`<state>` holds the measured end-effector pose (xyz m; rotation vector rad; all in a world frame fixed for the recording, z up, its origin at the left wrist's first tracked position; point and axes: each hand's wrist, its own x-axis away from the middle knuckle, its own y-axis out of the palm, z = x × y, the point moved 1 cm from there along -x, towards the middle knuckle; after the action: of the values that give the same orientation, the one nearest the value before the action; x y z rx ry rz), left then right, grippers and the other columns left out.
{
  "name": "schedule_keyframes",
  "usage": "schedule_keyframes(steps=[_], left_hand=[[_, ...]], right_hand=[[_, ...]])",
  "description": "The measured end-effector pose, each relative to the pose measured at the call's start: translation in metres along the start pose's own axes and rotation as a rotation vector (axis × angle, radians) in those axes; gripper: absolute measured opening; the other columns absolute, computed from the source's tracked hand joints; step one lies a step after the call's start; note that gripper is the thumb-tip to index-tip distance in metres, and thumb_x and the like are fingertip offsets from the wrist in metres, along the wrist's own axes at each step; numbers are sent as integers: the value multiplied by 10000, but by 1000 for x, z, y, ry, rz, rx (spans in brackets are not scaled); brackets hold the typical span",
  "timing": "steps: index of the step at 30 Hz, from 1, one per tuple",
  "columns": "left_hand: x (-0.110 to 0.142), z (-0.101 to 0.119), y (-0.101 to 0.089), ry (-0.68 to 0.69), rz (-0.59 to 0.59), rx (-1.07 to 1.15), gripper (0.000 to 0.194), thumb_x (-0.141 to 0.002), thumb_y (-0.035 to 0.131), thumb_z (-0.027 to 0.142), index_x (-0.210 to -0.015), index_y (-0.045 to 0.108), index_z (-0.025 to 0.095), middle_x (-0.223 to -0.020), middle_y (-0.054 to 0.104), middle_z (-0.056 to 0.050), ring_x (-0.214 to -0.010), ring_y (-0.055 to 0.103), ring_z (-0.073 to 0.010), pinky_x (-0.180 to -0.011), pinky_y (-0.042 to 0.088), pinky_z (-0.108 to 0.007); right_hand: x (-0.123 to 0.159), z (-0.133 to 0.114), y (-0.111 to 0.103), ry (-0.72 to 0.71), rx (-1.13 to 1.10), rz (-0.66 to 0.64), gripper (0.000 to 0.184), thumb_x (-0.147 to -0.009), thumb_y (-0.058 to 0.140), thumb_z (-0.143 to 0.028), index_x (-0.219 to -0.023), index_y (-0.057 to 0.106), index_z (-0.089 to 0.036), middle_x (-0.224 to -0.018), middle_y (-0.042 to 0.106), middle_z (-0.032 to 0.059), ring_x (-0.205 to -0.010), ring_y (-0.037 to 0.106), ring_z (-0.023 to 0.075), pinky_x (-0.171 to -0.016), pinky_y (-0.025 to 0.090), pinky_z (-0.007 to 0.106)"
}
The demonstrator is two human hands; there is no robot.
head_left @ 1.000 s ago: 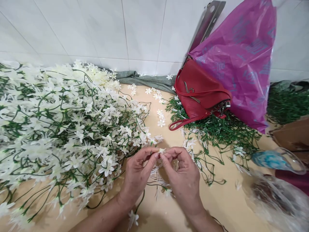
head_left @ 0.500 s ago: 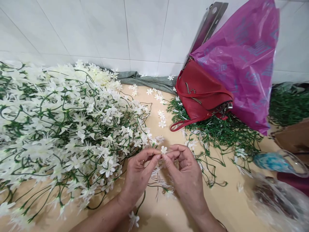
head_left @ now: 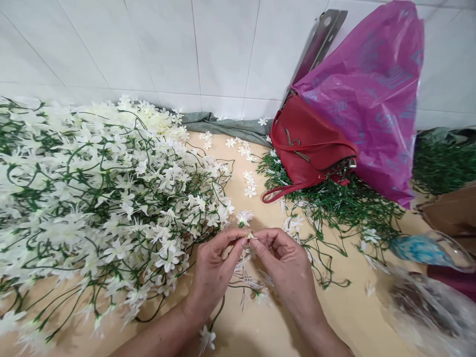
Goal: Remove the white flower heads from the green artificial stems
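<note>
My left hand (head_left: 213, 265) and my right hand (head_left: 286, 260) meet at the fingertips, each closed in a pinch. Between them shows a small whitish flower piece (head_left: 250, 236), mostly covered by the thumbs and forefingers. Just beyond the fingertips is a white artificial flower (head_left: 244, 217) with a green base; where its stem runs is hidden. Thin white stamens and green stems (head_left: 247, 282) lie on the tabletop beneath my hands. To the left rises a large heap of white artificial flowers (head_left: 122, 198) on curling green stems.
Loose flower heads (head_left: 250, 184) lie beyond my hands. A red handbag (head_left: 305, 139) rests on green stems (head_left: 330, 208), beside a purple plastic bag (head_left: 383, 99). Clear plastic (head_left: 427, 307) and a blue-patterned item (head_left: 422, 249) are at right. A tiled wall (head_left: 226, 49) stands behind.
The small flower piece at my fingertips faced up openly before; now it is turned and mostly covered. Beyond them, a petalled flower shows where only thin white stamens showed.
</note>
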<state>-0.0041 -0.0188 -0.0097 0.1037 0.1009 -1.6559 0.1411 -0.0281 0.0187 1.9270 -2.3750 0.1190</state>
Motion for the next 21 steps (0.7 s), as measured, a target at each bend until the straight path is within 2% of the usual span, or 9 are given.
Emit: schedule_keyframes(steps=[5,11,17,21], left_hand=[[0,0,1,-37,18,88,158,-971,684,276,-1076,760,186,-1007,801,-64,-933,749,-191,-874,594,-273],[-4,0,2,-99,64,181,87,-918,744,246,-969,776,185,-904,820,-35,-839,766,-151,-806,606,-215],[-5,4,4,-123,59,180,156,-891,758,215,-1036,817,208,-964,842,-30,-867,782,-158,-843,618,-231],[-5,3,5,-114,66,172,99,-880,765,206,-963,819,201,-914,833,-22,-838,764,-148,-816,603,-218]], right_hand=[[0,3,0,15,-60,63,312,-764,844,-381,-968,686,-207,-699,684,-18,-616,608,141,-588,512,249],[1,5,0,-14,-35,123,239,-754,841,-353,-848,683,-201,-702,666,-11,-641,595,136,-589,498,234],[3,1,2,7,-57,141,297,-753,852,-348,-958,696,-201,-731,694,-11,-667,620,139,-649,519,250],[2,1,2,-33,-25,121,197,-772,833,-331,-830,703,-195,-714,673,-7,-663,593,138,-632,497,248]])
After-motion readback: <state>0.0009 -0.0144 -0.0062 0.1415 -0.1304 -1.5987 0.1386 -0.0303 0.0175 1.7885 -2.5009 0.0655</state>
